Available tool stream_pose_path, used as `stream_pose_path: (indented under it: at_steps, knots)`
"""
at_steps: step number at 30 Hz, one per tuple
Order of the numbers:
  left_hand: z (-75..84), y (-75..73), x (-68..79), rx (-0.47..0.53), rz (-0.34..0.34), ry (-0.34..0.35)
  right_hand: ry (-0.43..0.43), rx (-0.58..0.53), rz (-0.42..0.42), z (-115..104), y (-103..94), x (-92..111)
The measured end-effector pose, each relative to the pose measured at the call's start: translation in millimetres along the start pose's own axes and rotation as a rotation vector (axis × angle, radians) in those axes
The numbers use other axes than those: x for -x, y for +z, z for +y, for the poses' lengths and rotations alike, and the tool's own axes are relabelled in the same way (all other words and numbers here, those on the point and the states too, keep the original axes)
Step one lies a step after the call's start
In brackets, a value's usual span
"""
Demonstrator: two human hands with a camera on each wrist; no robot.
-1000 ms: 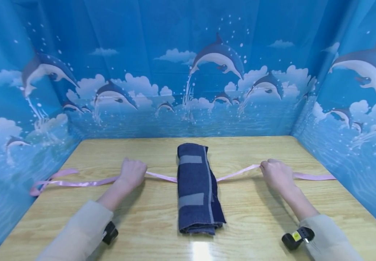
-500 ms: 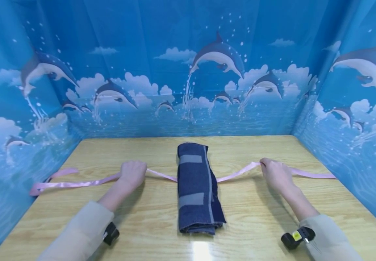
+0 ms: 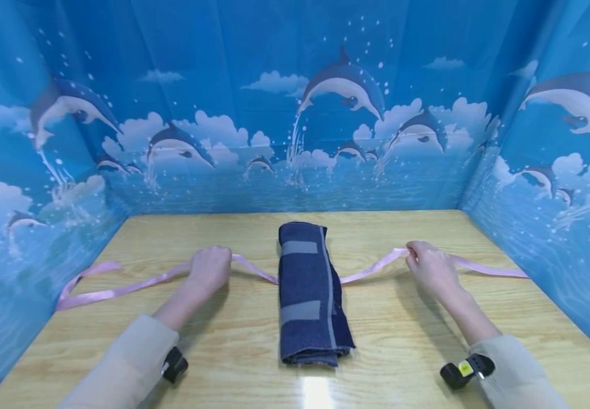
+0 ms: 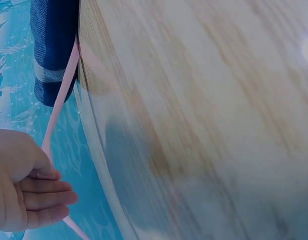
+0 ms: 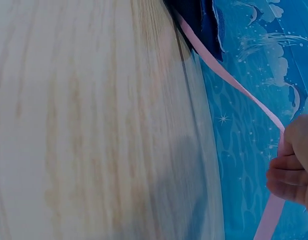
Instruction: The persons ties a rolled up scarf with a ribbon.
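A folded, rolled piece of dark blue denim [image 3: 302, 278] with grey stripes lies lengthwise in the middle of the table. Under it runs a pink ribbon [image 3: 372, 269] that comes out on both sides. On the left, my left hand [image 3: 210, 270] pinches the ribbon a little above the tabletop. My right hand [image 3: 432, 269] pinches it on the other side between thumb and fingers. In the left wrist view the ribbon [image 4: 61, 100] rises from the denim to the curled left fingers. The right wrist view has the ribbon [image 5: 229, 77] passing through the right hand and hanging below.
The wooden table [image 3: 244, 329] is enclosed by a blue curtain [image 3: 254, 130] printed with dolphins and clouds. A loose ribbon end loops at the table's left edge, and the other reaches the right edge. Black cameras [image 3: 174, 365] sit on both wrists.
Both hands have risen slightly, the right one a little more. The ribbon beside the denim has slackened into a curve, and its loop at the far left has shifted and opened out.
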State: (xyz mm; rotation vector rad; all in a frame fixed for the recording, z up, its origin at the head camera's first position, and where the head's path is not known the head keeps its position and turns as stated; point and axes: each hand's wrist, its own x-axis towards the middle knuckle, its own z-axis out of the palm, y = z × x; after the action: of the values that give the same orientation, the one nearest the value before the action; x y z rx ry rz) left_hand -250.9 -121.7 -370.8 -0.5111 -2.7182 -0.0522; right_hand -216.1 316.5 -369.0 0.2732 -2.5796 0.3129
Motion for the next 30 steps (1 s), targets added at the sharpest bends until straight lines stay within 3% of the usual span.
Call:
stream_pose_path:
  at_steps: [12,22,30]
  knots:
    - [4.6,0.6,-6.5,0.041,0.304,0.079,0.042,-0.067,-0.028,-13.5,-8.8,-4.9]
    - [14.5,-7.1,-13.3,0.213,0.422,0.069,0.042,-0.089,0.032,-27.7,-12.4,-12.6]
    - [26.6,-14.2,-17.1,0.283,0.538,0.075,-0.005,-0.110,0.132,-37.0,-13.1,-16.0]
